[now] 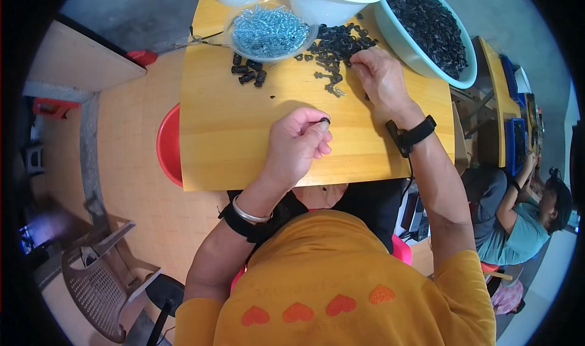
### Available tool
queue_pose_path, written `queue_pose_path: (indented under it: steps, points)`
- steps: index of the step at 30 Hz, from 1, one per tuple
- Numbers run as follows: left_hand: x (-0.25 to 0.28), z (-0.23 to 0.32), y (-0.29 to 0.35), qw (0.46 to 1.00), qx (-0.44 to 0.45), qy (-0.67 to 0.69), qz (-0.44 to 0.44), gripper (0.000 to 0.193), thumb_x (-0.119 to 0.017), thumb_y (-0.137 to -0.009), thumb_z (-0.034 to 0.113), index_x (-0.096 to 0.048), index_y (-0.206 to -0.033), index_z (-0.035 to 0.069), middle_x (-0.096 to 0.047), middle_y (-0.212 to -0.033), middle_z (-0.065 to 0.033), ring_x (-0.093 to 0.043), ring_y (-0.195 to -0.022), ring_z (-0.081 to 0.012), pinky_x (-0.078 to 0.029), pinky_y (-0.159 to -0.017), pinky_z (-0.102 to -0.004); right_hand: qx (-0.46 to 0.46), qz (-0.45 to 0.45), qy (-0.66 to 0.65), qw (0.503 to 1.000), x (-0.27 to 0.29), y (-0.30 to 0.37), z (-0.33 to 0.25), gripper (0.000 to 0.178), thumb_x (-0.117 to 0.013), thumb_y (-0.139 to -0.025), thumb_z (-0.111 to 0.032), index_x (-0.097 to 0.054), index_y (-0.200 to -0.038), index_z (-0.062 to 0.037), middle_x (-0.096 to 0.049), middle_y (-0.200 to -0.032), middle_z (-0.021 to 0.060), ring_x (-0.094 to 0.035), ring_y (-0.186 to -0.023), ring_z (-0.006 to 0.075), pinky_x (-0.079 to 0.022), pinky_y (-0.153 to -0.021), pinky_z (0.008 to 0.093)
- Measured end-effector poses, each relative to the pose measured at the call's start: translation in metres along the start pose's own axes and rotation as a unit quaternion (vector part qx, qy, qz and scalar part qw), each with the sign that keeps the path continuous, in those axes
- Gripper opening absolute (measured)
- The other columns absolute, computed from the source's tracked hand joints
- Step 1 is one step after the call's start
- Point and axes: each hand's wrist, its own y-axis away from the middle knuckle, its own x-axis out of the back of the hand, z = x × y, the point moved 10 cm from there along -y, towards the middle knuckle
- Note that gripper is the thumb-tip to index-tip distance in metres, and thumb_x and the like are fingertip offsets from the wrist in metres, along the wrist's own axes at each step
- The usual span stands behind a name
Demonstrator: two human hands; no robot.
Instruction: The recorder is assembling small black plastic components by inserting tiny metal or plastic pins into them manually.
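Observation:
Over the middle of the wooden table (231, 145), my left hand (298, 140) is closed, pinching a small black plastic part (325, 120) between thumb and forefinger. My right hand (384, 81) is at the right edge of a loose pile of small black parts (341, 44), thumb and fingertips drawn together. Whatever those fingertips hold is too small to name. Several small dark and metallic pieces (332, 81) lie just left of that hand. Several black cylindrical pieces (248, 72) form a group farther left.
A clear bowl of small silvery springs (268, 34) stands at the back, beside white bowls (335, 2). A large pale basin (468, 78) of black parts occupies the back right. A red tub (169, 145) is beside the table's left edge. Another person (518, 224) sits at the right.

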Motion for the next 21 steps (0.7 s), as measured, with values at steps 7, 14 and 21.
queue_pose_path:
  steps: [7,14,21]
  points:
    - [0.001,0.001,-0.002,1.000,0.009,0.009,-0.006,0.014,-0.051,-0.087,0.009,-0.054,-0.097,-0.001,-0.058,-0.075,-0.0075,-0.057,-0.061,-0.0125,-0.045,-0.053,-0.0220,-0.008,0.006,-0.030,1.000,-0.010,-0.010,0.002,0.008,-0.057,-0.073,-0.003,-0.059,-0.081,-0.0026,-0.059,-0.078,0.0132,-0.056,-0.077,0.0309,-0.045,-0.069,0.0374]
    - [0.003,0.000,-0.002,1.000,0.018,0.010,0.002,0.014,-0.050,-0.087,0.009,-0.054,-0.097,0.000,-0.058,-0.075,-0.0078,-0.057,-0.060,-0.0129,-0.045,-0.052,-0.0221,-0.016,-0.030,0.001,0.999,-0.018,-0.010,0.004,0.007,-0.056,-0.076,-0.010,-0.058,-0.078,-0.0033,-0.056,-0.077,0.0132,-0.055,-0.077,0.0318,-0.044,-0.069,0.0403]
    - [0.006,0.002,0.007,0.999,0.023,0.029,0.031,0.015,-0.050,-0.087,0.010,-0.055,-0.097,0.000,-0.059,-0.075,-0.0081,-0.056,-0.060,-0.0128,-0.044,-0.052,-0.0222,-0.112,-0.042,-0.140,0.983,0.002,0.008,-0.007,0.011,-0.056,-0.078,-0.012,-0.056,-0.077,-0.0014,-0.058,-0.076,0.0142,-0.056,-0.068,0.0294,-0.046,-0.065,0.0333]
